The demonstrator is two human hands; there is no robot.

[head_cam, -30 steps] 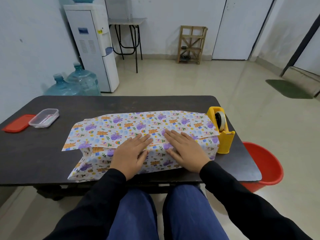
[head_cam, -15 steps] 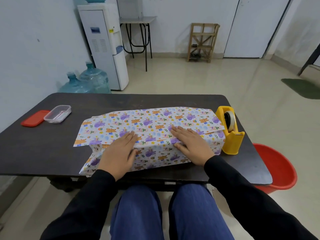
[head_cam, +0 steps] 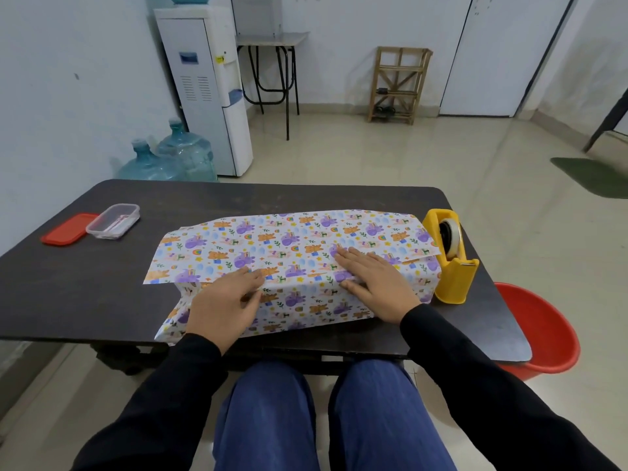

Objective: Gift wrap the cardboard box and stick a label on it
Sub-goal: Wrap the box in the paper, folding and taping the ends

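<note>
The wrapping paper (head_cam: 289, 239) is white with purple, orange and green cartoon critters plus little rainbows. Tape dispenser (head_cam: 453, 266) is bright yellow, tabletop (head_cam: 102, 283) dark brown-black. Red lid (head_cam: 68, 228) beside a clear container (head_cam: 114, 220), red bucket (head_cam: 543, 338), black sleeves (head_cam: 475, 385), blue trousers (head_cam: 272, 419).

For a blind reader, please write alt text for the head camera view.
A person's left hand and right hand press flat on patterned wrapping paper folded on a dark table. A yellow tape dispenser stands at its right end; a clear container and red lid lie far left.
</note>
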